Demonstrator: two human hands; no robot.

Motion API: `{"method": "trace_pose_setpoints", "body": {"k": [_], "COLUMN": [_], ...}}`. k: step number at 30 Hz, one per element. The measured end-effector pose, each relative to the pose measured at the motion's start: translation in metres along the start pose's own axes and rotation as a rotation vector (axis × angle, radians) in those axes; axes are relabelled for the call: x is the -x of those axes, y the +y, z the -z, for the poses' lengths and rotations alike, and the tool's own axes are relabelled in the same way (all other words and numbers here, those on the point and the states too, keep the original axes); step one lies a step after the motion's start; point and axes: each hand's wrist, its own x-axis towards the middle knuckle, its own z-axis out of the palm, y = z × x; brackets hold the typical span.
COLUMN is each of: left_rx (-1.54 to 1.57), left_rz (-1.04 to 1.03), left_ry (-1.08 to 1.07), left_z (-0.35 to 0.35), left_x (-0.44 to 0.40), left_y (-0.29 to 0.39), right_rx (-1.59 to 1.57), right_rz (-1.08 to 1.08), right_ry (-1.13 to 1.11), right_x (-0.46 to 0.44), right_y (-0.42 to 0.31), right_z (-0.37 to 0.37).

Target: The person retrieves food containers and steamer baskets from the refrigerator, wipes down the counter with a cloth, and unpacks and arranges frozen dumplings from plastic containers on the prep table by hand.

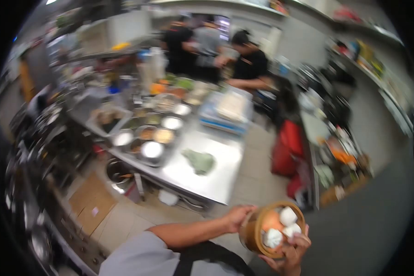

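Observation:
A round bamboo steamer (250,232) is held up in front of my body, tilted so its inside faces the camera. In it lie several white buns (274,238) and something orange (271,221), too blurred to name. My left hand (238,218) grips the steamer's outer wall on the left side. On the lower right, my right hand (293,252) clasps the rim, its fingers curling over the edge beside one bun. Whether those fingers touch the bun, I cannot tell.
A steel worktable (216,177) ahead carries a green cloth (199,161), several round ingredient tins (152,150) and a plastic box (227,108). Several people in dark or grey tops stand beyond it. Red bags (287,149) are right of the aisle; cardboard (93,204) covers floor at left.

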Motion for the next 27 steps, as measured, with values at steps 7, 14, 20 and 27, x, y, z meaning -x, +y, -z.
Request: {"method": "trace_pose_setpoints", "body": {"k": [7,14,20,27], "left_rx": [-0.144,-0.313,-0.328,-0.362], "left_rz": [0.092,0.147,0.072,0.257], "left_ry": [-0.086,-0.068,0.008,-0.180], "left_z": [-0.077,-0.068,-0.074,-0.101], "left_x": [-0.068,-0.139,-0.224,-0.435], "left_y": [-0.079,-0.066,-0.034,0.006], "right_rx": [-0.023,-0.051,-0.016,0.310], "right_rz": [-0.171,-0.243,-0.358,-0.526], "right_ry": [-0.036,0.002,0.057,0.087], "right_x": [0.073,0.089,0.065,0.017], "right_y": [0.054,0.104,0.181,0.315], "right_z": [0.075,0.046,-0.011,-0.054]}}
